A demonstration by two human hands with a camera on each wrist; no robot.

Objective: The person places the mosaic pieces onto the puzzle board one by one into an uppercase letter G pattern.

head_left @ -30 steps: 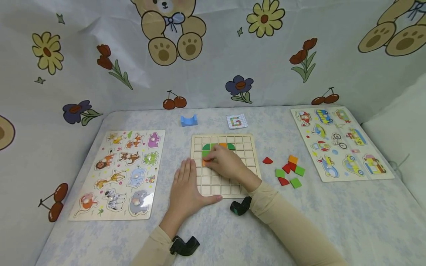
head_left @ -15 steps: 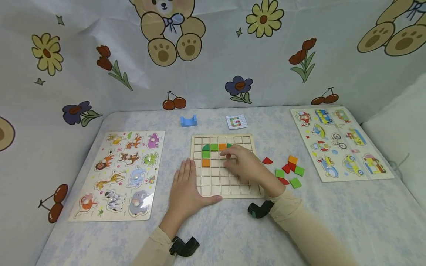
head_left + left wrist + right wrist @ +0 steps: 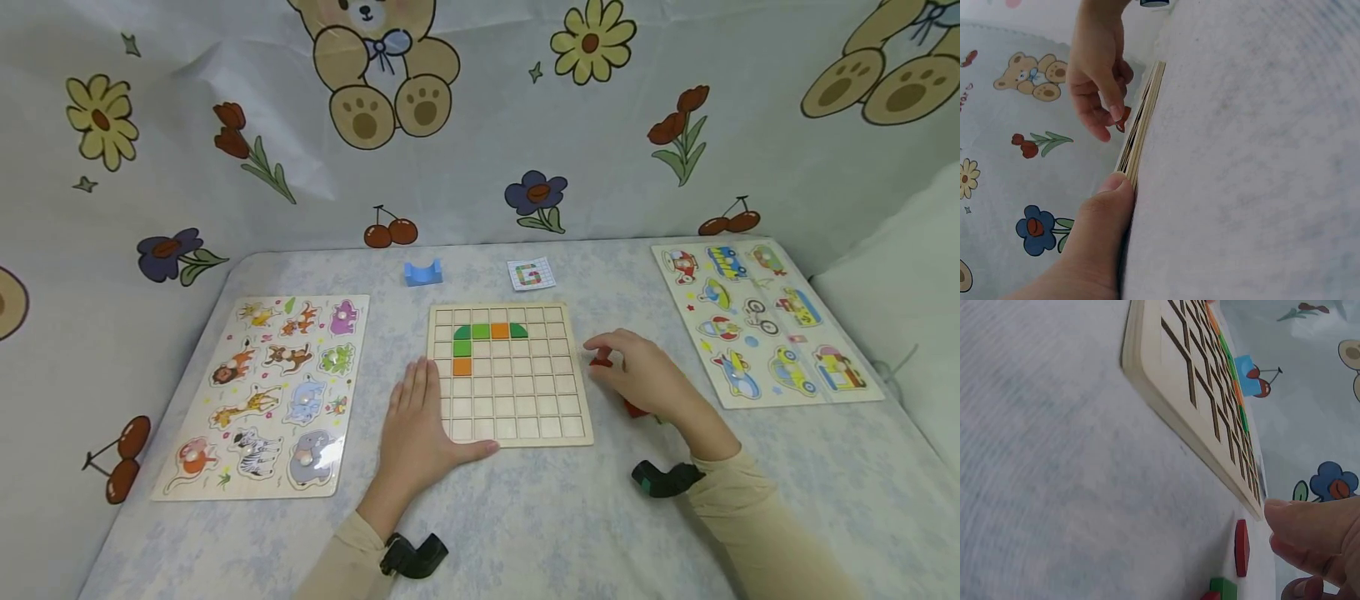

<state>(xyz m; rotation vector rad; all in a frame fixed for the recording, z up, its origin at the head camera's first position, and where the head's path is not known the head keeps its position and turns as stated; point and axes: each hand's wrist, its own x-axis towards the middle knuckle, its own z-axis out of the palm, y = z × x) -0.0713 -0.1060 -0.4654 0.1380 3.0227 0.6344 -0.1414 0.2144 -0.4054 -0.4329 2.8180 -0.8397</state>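
- Writing: a card (image 3: pixel 530 273) behind the board bears a coloured figure that reads as "G"; letters cut off at the edge of the left wrist view are illegible.
- Board (image 3: pixel 528 406): one, flat at mid-table, gridded seven by seven; six pieces set in its upper left part.
- Set pieces: two dark green quarters (image 3: pixel 518 332), two light green squares (image 3: pixel 481 332), two orange squares (image 3: pixel 499 332).
- Left hand (image 3: pixel 415 427): along the board's left and near edges, four fingers straight and together, thumb spread.
- Right hand (image 3: pixel 647 379): right of the board, thumb and forefinger apart over a red piece (image 3: pixel 1242 548) on the table; contact cannot be told.
- Other loose pieces: one green block (image 3: pixel 1226 588) and another red piece (image 3: pixel 1210 596) show in the right wrist view.
- Puzzles: two; animals (image 3: pixel 288 357), eleven, at left; vehicles (image 3: pixel 797 371), ten, at right.
- Blue stand (image 3: pixel 423 273): one, left of the card.
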